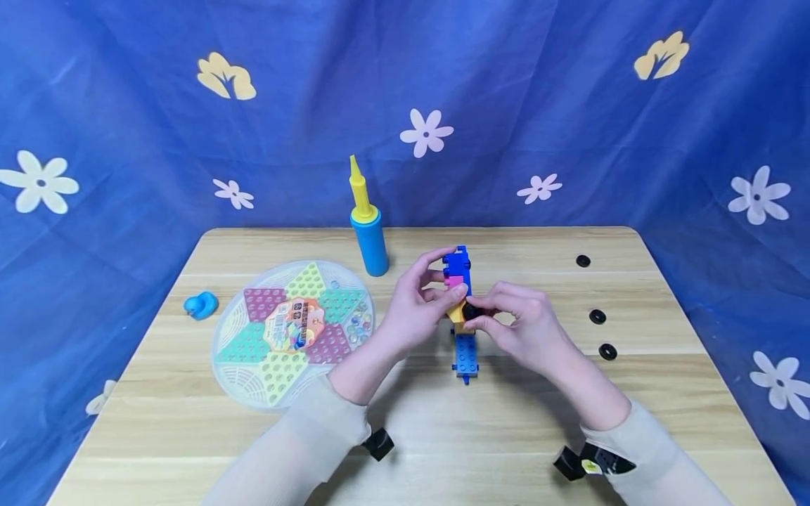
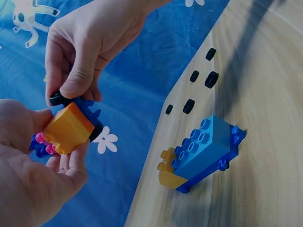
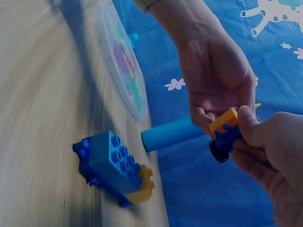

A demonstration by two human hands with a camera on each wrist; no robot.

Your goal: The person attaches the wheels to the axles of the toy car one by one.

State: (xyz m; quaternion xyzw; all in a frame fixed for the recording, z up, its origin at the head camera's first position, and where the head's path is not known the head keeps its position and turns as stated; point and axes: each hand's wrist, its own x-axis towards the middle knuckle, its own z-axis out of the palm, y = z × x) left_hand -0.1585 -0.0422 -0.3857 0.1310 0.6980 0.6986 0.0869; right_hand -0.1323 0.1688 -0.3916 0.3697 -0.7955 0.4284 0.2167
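Two hands: both on one block car (image 1: 457, 277), lifted above the table (image 1: 253, 422).
Left hand (image 1: 414, 309): grips car, steadying it.
Right hand (image 1: 519, 323): pinches black wheel (image 1: 470, 310) against car's side.
Second car (image 1: 465, 355): rests on table below.
Loose wheels (image 1: 598, 316): apart, right.

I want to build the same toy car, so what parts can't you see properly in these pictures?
- Held block piece: in the head view both hands cover its middle, so the block count is unclear.
- Black wheel: the right hand's fingers hide most of it; whether it is pushed on cannot be told.
- Marbles on the star board: too small to count.
- Blue pump: in the right wrist view the left hand covers its end.
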